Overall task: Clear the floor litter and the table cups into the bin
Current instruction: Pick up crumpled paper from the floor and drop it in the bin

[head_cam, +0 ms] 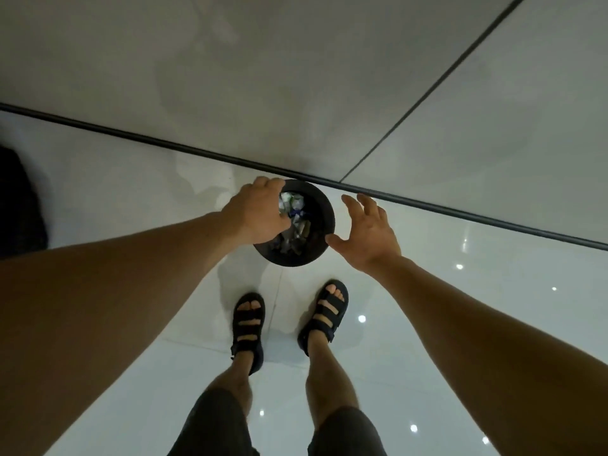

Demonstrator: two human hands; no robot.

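Here, your left hand (260,212) curls round crumpled white-and-green litter (291,201) directly over the black bin (296,258) by the wall (296,77), while your right hand (368,228) hovers spread-fingered and empty just beside its rim.

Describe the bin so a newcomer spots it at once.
Follow the dark strip where the grey wall meets the glossy white floor. The bin stands by it, just ahead of the sandals. It is the only round black tub, open-topped, with crumpled litter inside.
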